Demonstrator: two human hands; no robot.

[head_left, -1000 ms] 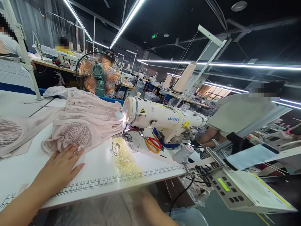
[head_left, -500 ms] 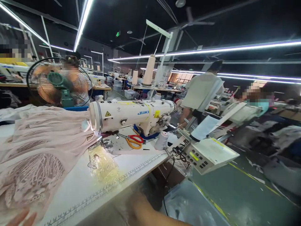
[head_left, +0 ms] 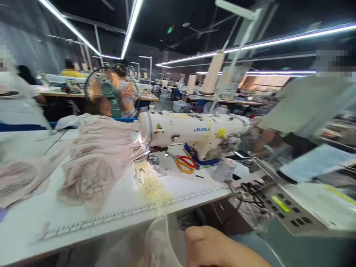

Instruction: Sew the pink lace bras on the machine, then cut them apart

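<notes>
My right hand [head_left: 213,244] is curled below the table's front edge, its back toward me. It is closed on a pale sheer piece of fabric [head_left: 161,239] that stands up beside the knuckles. The fingertips are hidden. My left hand is outside the picture. On the table, pinkish lace garments [head_left: 96,178] lie gathered, one end running under the needle area of the white sewing machine [head_left: 178,129]. Another lace piece [head_left: 20,178] rests farther left, blurred.
Scissors with red and orange handles [head_left: 185,163] lie by the machine, near a thread cone [head_left: 224,168] and a yellowish clear packet [head_left: 150,181]. A control box [head_left: 289,211] juts out at the right. A person [head_left: 297,104] stands beyond; a fan [head_left: 111,91] is behind.
The view has swung left, so the machine sits farther right. My right hand has risen into view with the sheer fabric beside it. My left hand has left the lower left corner.
</notes>
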